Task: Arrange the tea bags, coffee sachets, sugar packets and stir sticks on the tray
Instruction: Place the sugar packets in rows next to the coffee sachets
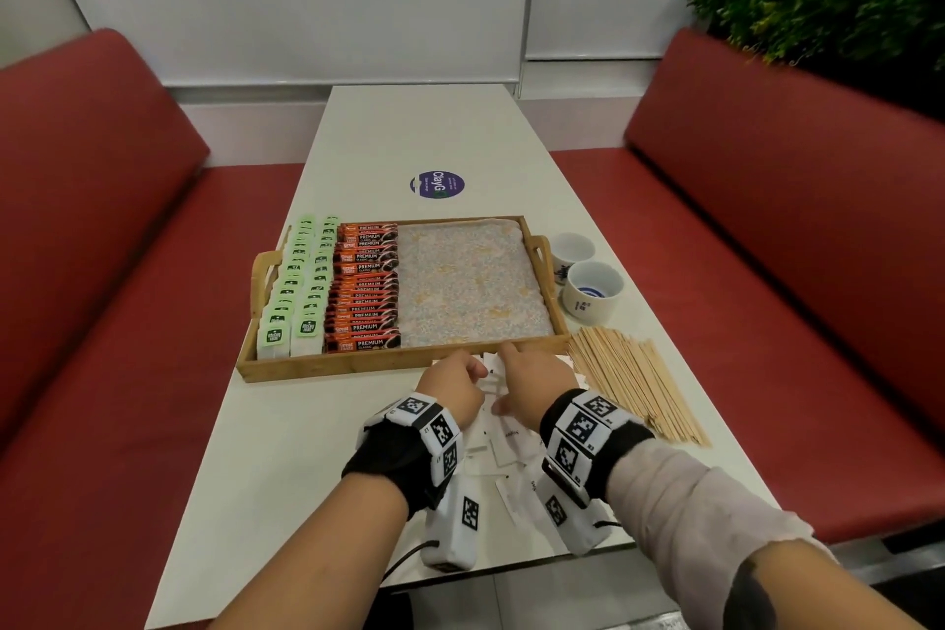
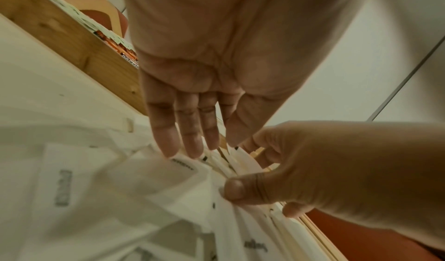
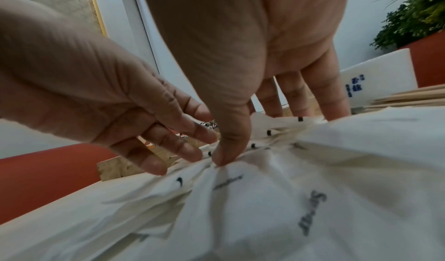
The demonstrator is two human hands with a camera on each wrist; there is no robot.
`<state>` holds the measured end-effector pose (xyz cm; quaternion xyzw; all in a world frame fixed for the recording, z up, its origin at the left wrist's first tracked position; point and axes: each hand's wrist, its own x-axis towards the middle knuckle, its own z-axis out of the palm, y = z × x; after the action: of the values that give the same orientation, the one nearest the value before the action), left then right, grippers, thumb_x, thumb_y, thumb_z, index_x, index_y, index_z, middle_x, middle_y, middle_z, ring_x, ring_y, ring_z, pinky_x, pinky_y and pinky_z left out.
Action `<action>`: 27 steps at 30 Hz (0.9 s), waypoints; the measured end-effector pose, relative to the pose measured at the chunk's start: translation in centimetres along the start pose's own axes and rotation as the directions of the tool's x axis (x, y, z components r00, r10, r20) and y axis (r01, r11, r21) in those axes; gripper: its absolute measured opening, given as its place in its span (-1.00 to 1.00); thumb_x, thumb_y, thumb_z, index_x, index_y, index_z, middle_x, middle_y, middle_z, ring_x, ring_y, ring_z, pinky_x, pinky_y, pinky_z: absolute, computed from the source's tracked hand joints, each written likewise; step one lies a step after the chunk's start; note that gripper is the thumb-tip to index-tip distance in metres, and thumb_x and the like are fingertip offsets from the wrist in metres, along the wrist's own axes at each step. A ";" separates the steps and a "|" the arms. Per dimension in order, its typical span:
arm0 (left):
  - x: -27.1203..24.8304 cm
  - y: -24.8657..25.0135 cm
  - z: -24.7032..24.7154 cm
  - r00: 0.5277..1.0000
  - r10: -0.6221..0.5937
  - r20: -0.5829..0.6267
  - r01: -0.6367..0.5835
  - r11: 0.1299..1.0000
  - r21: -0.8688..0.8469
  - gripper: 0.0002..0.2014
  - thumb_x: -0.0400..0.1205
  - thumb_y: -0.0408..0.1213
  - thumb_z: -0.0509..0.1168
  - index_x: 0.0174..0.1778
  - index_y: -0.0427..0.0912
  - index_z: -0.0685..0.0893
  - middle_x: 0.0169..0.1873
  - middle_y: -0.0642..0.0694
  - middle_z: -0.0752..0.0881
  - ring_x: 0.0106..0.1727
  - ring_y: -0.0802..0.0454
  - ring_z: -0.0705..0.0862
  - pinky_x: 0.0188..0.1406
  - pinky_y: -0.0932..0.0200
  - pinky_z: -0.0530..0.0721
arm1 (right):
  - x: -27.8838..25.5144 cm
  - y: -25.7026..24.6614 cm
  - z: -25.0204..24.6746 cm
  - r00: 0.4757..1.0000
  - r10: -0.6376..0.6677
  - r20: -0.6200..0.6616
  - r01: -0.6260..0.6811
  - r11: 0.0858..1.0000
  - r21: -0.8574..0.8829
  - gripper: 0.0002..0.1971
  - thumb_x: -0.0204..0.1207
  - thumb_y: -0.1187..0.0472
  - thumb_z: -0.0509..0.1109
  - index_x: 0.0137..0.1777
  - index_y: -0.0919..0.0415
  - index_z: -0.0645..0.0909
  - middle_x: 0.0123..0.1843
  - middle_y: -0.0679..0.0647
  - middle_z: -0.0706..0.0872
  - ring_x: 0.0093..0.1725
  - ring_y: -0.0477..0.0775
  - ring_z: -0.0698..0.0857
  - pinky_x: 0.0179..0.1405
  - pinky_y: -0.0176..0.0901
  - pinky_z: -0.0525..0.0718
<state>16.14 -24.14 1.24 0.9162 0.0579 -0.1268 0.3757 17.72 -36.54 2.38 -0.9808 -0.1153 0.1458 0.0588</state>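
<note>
Both hands sit in the pile of white sugar packets on the counter, at 6 o'clock from the tray. Left hand: fingers straight, tips touching the packets, nothing gripped. Right hand: thumb and fingers pinching a fanned bunch of packets, seen best in the left wrist view. Tray's 9 o'clock side holds two rows of green tea bags, then a column of orange coffee sachets beside them. Rest of the tray shows only its patterned liner. Stir sticks lie in a loose heap on the counter at 3 o'clock of the hands. Two white cups stand just off the tray's 3 o'clock handle.
</note>
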 end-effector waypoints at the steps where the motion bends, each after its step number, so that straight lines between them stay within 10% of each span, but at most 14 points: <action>1: 0.0 0.0 0.0 1.000 -0.001 -0.003 0.001 1.000 0.005 -0.74 0.60 -0.45 0.23 0.17 -0.12 0.59 0.19 -0.08 0.66 0.19 -0.05 0.64 0.15 0.16 0.57 | 0.0 -0.1 -0.1 1.000 0.003 0.012 -0.003 1.000 -0.009 -0.34 0.45 0.04 0.51 0.45 0.23 0.30 0.33 0.21 0.56 0.28 0.25 0.59 0.05 0.00 0.58; 20: -0.8 0.7 -0.4 0.996 -0.058 -0.064 0.057 0.998 -0.015 -0.81 0.59 -0.49 0.17 -0.02 -0.09 0.47 0.06 -0.13 0.68 -0.08 -0.04 0.59 -0.13 0.18 0.50 | 0.0 -1.9 0.4 0.989 -0.133 -0.058 0.113 0.955 -0.275 -0.63 0.64 0.25 0.18 0.41 0.32 0.31 0.28 0.28 0.59 0.22 0.29 0.63 0.01 0.03 0.59; 27: -0.9 0.3 -0.8 0.996 -0.074 -0.048 0.071 0.995 -0.073 -0.76 0.58 -0.55 0.16 0.03 -0.11 0.49 0.05 -0.07 0.66 0.07 -0.05 0.63 0.07 0.13 0.58 | 0.2 -1.8 0.2 0.978 -0.190 -0.090 0.145 0.917 -0.372 -0.64 0.62 0.28 0.20 0.39 0.29 0.33 0.23 0.19 0.65 0.19 0.23 0.66 -0.04 -0.04 0.59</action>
<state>15.47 -23.82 2.24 0.9024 0.1051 -0.1152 0.4017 17.48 -34.71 2.45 -0.9684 -0.2200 0.0552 -0.1040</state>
